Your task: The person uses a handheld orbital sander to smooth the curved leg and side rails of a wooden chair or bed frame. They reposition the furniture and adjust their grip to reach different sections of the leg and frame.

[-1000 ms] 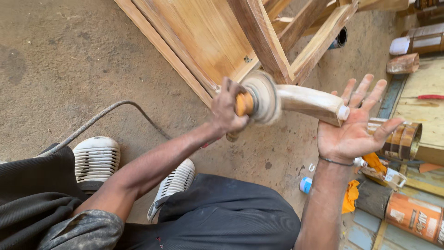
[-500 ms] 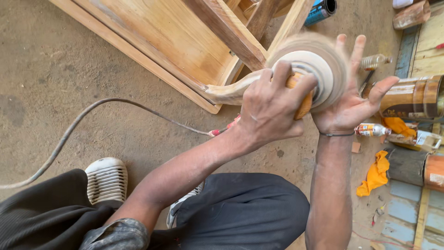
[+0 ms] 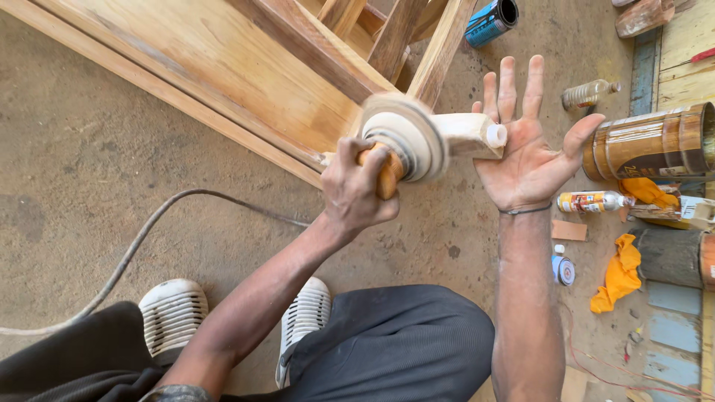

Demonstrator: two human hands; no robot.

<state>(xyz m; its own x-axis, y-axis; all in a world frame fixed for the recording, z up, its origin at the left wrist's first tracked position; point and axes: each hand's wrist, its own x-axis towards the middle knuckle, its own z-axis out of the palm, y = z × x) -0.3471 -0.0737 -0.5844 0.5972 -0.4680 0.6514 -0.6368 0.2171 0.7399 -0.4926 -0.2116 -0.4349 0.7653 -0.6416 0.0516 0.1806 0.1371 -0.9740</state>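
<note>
Gripping an orange-handled power sander with a round, pale, blurred disc (image 3: 398, 145), the left hand (image 3: 354, 190) has its fingers clenched tight around the orange handle, the knuckles turned toward the camera. The disc sits against a short pale carved wooden piece (image 3: 462, 134), which stretches from the disc to the right hand (image 3: 529, 152). That right hand is flat and released, fingers spread and pointing away from the body, with the palm pressed against the end of the wooden piece, where a small white cap shows; it braces the piece rather than closing round it. A thin dark band circles the right wrist. Behind the tool lies a large light-brown wooden frame with slanted rails (image 3: 246, 67), resting on the sandy concrete floor (image 3: 97, 171). A grey cable (image 3: 141, 242) curves across the floor from the left edge toward the left hand. Below, two white slatted shoes (image 3: 171, 316) and dark trousers show. To the right are a brown varnished wooden cylinder (image 3: 648, 145), an orange rag (image 3: 618, 272), a small plastic bottle (image 3: 592, 201) and a blue can (image 3: 488, 22).
</note>
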